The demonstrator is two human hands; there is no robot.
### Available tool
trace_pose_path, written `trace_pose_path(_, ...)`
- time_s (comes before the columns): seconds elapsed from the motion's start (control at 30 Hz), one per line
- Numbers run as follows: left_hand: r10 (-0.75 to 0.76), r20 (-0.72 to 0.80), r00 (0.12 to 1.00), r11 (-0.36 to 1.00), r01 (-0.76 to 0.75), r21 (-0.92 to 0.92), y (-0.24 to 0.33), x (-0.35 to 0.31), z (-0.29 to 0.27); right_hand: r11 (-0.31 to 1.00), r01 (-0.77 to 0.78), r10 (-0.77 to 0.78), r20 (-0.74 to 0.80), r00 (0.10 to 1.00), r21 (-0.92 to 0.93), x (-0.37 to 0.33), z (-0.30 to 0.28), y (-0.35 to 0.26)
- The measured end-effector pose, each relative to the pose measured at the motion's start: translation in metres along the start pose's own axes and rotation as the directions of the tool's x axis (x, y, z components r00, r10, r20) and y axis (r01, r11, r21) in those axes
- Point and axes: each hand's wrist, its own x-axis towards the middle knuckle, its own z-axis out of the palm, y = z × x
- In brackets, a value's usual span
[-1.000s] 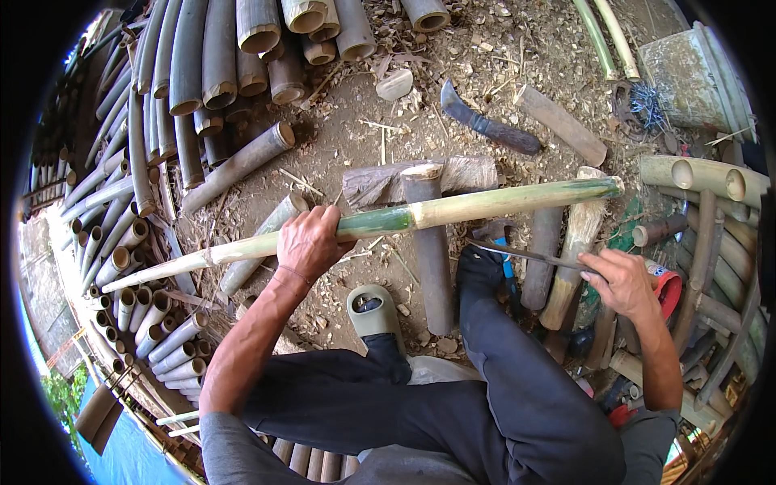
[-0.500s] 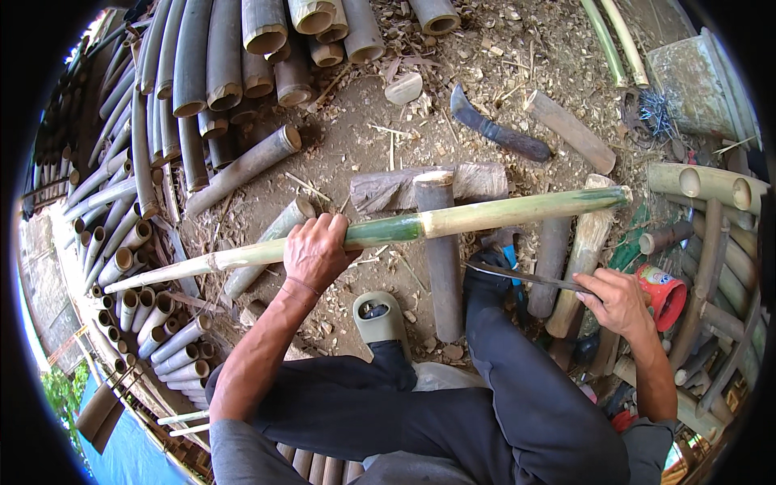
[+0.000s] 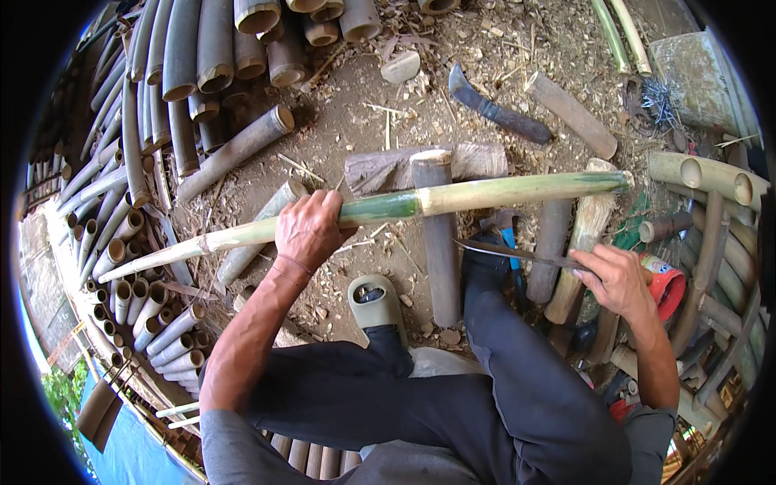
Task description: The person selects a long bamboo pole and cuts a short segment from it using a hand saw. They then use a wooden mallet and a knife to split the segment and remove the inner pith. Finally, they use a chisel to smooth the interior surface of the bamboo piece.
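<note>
My left hand (image 3: 311, 224) is wrapped round a long bamboo pole (image 3: 517, 194), pale where it is scraped and green in patches. The pole slants across in front of me, its thin end to the left and its thick end to the right. It lies over the top part of a dark upright bamboo piece (image 3: 440, 275). In my right hand (image 3: 616, 276) is a knife (image 3: 517, 254), gripped by its handle. Its curved blade points left over my right foot, below the pole and apart from it.
A machete (image 3: 497, 107) lies on the chip-strewn ground ahead, beside a split bamboo length (image 3: 572, 113). Many cut bamboo tubes (image 3: 178, 56) are stacked at the left. A red container (image 3: 669, 293) and bamboo pieces (image 3: 711, 174) stand at the right. A hammer with a blue handle (image 3: 509, 236) is near my right foot.
The view has shifted slightly, so most things sit a little higher or further left. Both hands keep their grips, and the pole and knife hold nearly the same pose.
</note>
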Motion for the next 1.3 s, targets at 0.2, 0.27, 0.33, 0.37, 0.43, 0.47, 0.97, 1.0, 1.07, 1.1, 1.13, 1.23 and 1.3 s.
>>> trace_pose_path(0.2,0.015,-0.037,0.999,1.0,-0.015,0.006,0.0,0.0,0.004,0.994,0.089,-0.09,-0.013,0.996,-0.064,0.024,0.003,-0.003)
trace_pose_path(0.27,0.013,-0.027,1.0,1.0,-0.013,0.004,-0.001,-0.001,0.005,0.991,0.109,-0.11,-0.003,0.994,-0.073,0.029,0.008,-0.004)
trace_pose_path(0.33,0.016,-0.019,1.0,1.0,-0.016,0.004,-0.002,0.0,0.006,0.987,0.132,-0.132,0.003,0.991,-0.089,0.034,0.012,-0.005)
trace_pose_path(0.37,0.015,-0.012,1.0,1.0,-0.015,0.006,-0.001,0.0,0.006,0.981,0.151,-0.151,0.01,0.988,-0.122,0.036,0.012,-0.006)
trace_pose_path(0.43,0.015,-0.001,1.0,1.0,-0.015,0.016,-0.001,0.0,0.003,0.976,0.147,-0.15,-0.002,0.989,-0.161,0.042,0.014,-0.008)
trace_pose_path(0.47,0.013,0.001,1.0,1.0,-0.013,0.015,-0.001,0.0,0.003,0.973,0.146,-0.15,-0.008,0.989,-0.18,0.046,0.015,-0.009)
trace_pose_path(0.97,0.007,0.017,1.0,1.0,-0.007,0.017,-0.002,0.0,0.003,0.938,0.14,-0.169,-0.066,0.983,-0.316,0.073,0.021,-0.002)
trace_pose_path(1.0,0.008,0.015,1.0,1.0,-0.008,0.017,-0.002,0.0,0.002,0.94,0.139,-0.165,-0.061,0.984,-0.312,0.074,0.021,-0.001)
trace_pose_path(1.07,0.008,0.013,1.0,1.0,-0.008,0.017,-0.002,0.0,0.002,0.943,0.136,-0.159,-0.05,0.986,-0.305,0.075,0.021,0.001)
trace_pose_path(1.1,0.009,0.011,1.0,1.0,-0.009,0.016,-0.002,0.0,0.002,0.943,0.128,-0.146,-0.037,0.989,-0.309,0.074,0.02,0.002)
trace_pose_path(1.13,0.01,0.008,1.0,1.0,-0.01,0.015,-0.002,0.0,0.003,0.942,0.119,-0.133,-0.024,0.991,-0.313,0.073,0.018,0.004)
trace_pose_path(1.23,0.019,-0.008,1.0,1.0,-0.019,0.014,-0.001,0.0,0.004,0.934,0.107,-0.123,-0.026,0.992,-0.342,0.064,0.01,0.013)
trace_pose_path(1.3,0.018,-0.002,1.0,1.0,-0.018,0.012,-0.001,0.001,0.005,0.928,0.095,-0.114,-0.031,0.993,-0.361,0.056,0.003,0.018)
